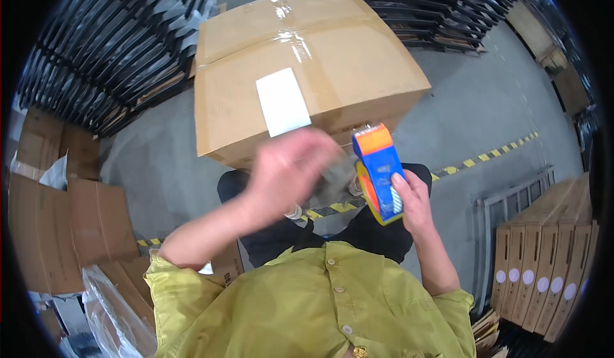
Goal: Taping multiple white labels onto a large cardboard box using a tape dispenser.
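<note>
Now right hand (416, 204) gripping tape dispenser (378, 172), left hand (288, 169) beside.

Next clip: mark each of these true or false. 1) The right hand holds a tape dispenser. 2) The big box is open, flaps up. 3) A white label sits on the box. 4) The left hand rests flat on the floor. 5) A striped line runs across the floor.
1) True: the right hand grips the orange and blue tape dispenser.
2) False: the box is closed, with clear tape along its top seam.
3) True: a blank white label lies on the box's top, near the front edge.
4) False: the left hand is raised in front of the box, blurred, next to the dispenser.
5) True: a yellow and black striped line crosses the grey floor.
</note>
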The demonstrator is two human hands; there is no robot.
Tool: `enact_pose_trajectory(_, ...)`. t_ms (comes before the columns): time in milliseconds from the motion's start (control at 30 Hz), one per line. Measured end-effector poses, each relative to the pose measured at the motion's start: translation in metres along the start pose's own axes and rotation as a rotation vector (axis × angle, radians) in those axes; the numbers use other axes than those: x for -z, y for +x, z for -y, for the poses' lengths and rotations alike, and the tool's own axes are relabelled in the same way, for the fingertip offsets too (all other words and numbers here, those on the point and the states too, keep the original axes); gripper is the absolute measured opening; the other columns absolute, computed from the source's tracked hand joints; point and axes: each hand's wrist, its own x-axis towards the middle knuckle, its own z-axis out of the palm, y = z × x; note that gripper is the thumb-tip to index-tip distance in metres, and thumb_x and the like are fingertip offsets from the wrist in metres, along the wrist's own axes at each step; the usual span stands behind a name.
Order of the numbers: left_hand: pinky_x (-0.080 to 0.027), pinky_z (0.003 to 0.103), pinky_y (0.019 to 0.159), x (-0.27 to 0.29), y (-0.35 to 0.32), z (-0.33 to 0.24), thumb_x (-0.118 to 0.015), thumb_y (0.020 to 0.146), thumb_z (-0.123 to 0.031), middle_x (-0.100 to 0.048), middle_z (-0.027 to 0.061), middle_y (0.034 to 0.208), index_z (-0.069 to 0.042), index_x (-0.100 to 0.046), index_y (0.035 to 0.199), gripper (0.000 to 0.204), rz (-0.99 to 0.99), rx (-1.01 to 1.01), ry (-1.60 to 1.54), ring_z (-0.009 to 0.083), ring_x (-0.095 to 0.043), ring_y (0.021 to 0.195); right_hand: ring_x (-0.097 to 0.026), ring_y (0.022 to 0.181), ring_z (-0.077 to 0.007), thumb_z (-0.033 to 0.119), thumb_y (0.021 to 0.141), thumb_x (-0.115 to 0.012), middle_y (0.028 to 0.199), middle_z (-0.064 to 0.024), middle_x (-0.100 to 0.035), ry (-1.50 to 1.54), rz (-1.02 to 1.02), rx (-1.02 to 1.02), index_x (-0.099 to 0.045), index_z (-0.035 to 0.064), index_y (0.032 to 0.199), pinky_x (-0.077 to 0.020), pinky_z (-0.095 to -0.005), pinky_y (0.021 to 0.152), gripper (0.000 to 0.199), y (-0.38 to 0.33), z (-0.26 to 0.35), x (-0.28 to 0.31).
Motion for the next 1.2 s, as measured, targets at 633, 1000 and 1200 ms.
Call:
enact_pose_trajectory(633,-0.047,0.023,0.056,0.181,0.027,0.166,-0.065,0.07,0.001,-0.056,0.0044,0.08,-0.002,-0.043,0.107,0.044,-0.723,0.479,-0.602,0.0113,-0.055,0.063,-0.059,0.068,-0.0115,0.025,0.081,-0.056,0.08,-0.0094,-0.062,-0.065,0.083,-0.175,-0.054,-0.0053,0.092,-0.0472,-0.0234,0.065,0.032,-0.01,-0.05,0.003)
enact_pose_trajectory(1000,-0.049,0.025,0.057,0.209,-0.014,0.302,-0.056,0.08,-0.002,-0.059,0.0048,0.077,-0.006,-0.052,0.081,0.006,-0.963,0.389,-1.249,0.0131,-0.056,0.064,-0.06,0.064,-0.0123,0.024,0.081,-0.056,0.078,-0.0099,-0.062,-0.165,0.124,-0.266,-0.055,-0.0042,0.089,-0.0485,-0.0243,0.062,0.03,0.008,-0.05,-0.015)
enact_pose_trajectory(1200,-0.047,0.025,0.056,0.174,-0.035,0.333,-0.057,0.08,-0.003,-0.06,0.0043,0.082,-0.012,-0.043,0.097,0.024,-0.972,0.552,-1.428,0.0119,-0.055,0.063,-0.06,0.063,-0.0133,0.024,0.082,-0.055,0.077,-0.0105,-0.062,-0.284,0.184,-0.362,-0.055,-0.0057,0.089,-0.0488,-0.0253,0.061,0.03,0.021,-0.038,-0.037)
